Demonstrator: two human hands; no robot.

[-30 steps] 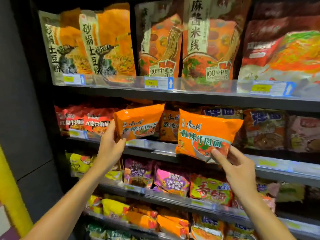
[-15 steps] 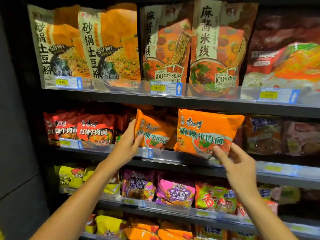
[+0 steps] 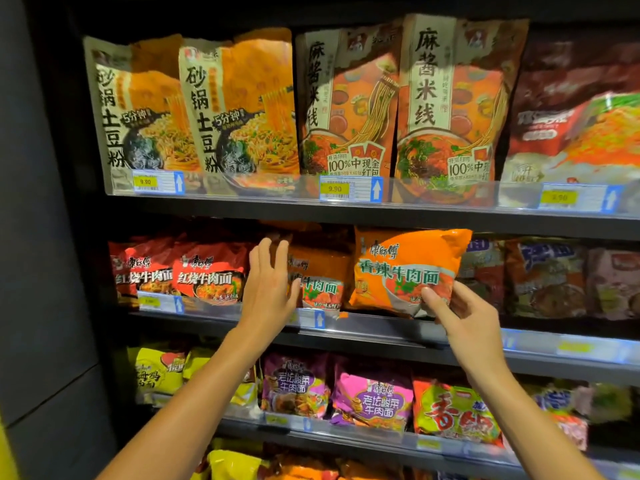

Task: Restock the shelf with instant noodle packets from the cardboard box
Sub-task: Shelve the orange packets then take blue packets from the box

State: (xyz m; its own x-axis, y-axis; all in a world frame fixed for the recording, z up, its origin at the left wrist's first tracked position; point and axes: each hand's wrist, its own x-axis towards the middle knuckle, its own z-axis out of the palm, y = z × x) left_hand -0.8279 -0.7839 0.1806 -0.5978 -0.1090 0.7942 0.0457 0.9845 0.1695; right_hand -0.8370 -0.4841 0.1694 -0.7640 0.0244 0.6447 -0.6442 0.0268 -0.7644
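Noodle packet: orange packet (image 3: 408, 271) at the front edge of the middle shelf (image 3: 381, 327), just right of a second orange packet (image 3: 320, 275) already in the row.
Right hand: right hand (image 3: 460, 313) pinches the lower right corner of the orange packet, thumb on the printed face, other fingers behind it.
Left hand: left hand (image 3: 272, 282) has straight, spread fingers and holds nothing; the palm lies against the left side of the second orange packet, beside the red packets (image 3: 207, 271). Whether it presses or only touches, I cannot tell.
Step in hand: by my reading, seating the right-hand packet in its slot while the left steadies its neighbour.
Doing it well: push the packet straight back, bottom edge first over the clear front lip (image 3: 346, 320), then let go of the corner. Keep the face square to the aisle. Mind the shelf above (image 3: 346, 211); the top seam sits close under it.
Which way it points: printed face toward the aisle, text upright, top seam up; the packet looks tipped slightly, left end lower.
Long axis: runs left to right, along the shelf edge.
Risk: a corner pinch may let it swing or slump forward on release.
Cardboard box: not in view.
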